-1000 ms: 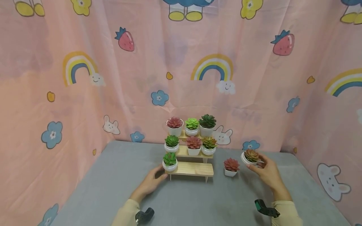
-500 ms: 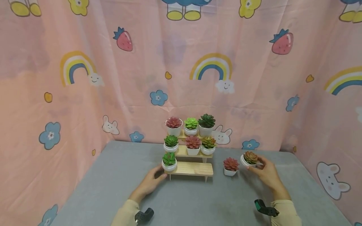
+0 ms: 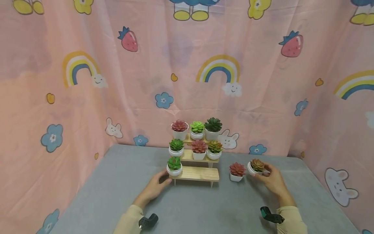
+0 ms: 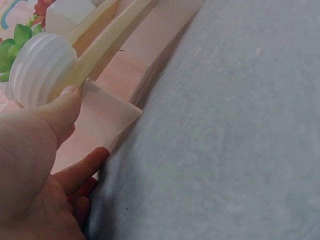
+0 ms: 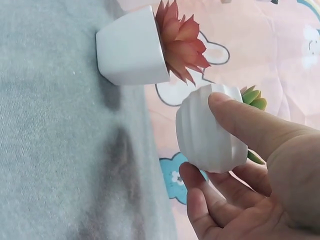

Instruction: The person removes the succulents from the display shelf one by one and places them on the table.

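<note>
My right hand (image 3: pixel 275 180) grips a small artificial succulent in a ribbed round white pot (image 5: pixel 207 132), thumb on one side and fingers on the other. Its brownish-green rosette (image 3: pixel 257 165) tilts in the head view, and the pot is above the table. Beside it a red succulent in a square white pot (image 3: pixel 237 172) stands on the table. My left hand (image 3: pixel 152 188) is at the left end of the three-tier wooden stand (image 3: pixel 201 174). The left thumb (image 4: pixel 70 95) touches the board's edge by a green succulent's pot (image 4: pixel 42 70); another fingertip reaches the leg.
Red, bright green and dark green succulents (image 3: pixel 213 125) line the stand's top tier. The middle tier bears green, red and yellow-green ones (image 3: pixel 214 148). A pink patterned curtain (image 3: pixel 187 42) hangs behind the grey table (image 3: pixel 228 208).
My right hand and the potted succulent have come slightly left and lower, nearer the red succulent. The left hand keeps its place at the stand.
</note>
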`<state>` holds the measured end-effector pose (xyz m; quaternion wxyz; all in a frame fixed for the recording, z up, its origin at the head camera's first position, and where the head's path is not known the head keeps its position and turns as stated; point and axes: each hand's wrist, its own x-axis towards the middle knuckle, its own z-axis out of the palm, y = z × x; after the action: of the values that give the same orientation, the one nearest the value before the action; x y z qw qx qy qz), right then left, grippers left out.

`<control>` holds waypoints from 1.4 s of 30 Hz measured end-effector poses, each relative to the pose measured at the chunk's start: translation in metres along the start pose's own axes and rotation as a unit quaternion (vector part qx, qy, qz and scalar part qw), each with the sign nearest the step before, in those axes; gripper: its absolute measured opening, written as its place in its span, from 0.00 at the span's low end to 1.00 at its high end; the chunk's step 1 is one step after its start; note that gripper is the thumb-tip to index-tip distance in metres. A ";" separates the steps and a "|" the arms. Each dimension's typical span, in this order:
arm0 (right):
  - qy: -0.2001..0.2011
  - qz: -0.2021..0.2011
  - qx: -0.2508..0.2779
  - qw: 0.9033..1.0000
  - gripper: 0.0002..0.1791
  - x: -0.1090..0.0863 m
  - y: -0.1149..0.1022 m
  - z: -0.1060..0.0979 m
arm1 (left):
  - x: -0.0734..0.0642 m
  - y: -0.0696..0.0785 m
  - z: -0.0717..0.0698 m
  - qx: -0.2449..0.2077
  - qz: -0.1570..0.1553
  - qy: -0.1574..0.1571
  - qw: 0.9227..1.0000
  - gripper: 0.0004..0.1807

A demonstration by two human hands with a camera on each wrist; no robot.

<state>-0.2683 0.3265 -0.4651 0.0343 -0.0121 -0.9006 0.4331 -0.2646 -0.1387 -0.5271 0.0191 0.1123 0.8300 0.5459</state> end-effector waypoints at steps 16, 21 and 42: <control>-0.036 0.027 -0.051 0.998 0.45 0.007 0.017 0.000 | 0.003 0.004 -0.003 0.012 -0.006 -0.003 1.000 0.34; -0.037 0.016 -0.055 0.998 0.44 0.008 0.024 0.002 | 0.001 0.001 -0.001 0.015 0.002 -0.005 1.000 0.33; -0.067 0.017 -0.054 0.996 0.44 0.007 0.026 0.006 | 0.003 -0.006 0.000 0.009 0.033 -0.003 0.999 0.31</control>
<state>-0.2762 0.3381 -0.4889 -0.0339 -0.0001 -0.9227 0.3841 -0.2683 -0.1403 -0.5328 0.0029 0.1416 0.8305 0.5386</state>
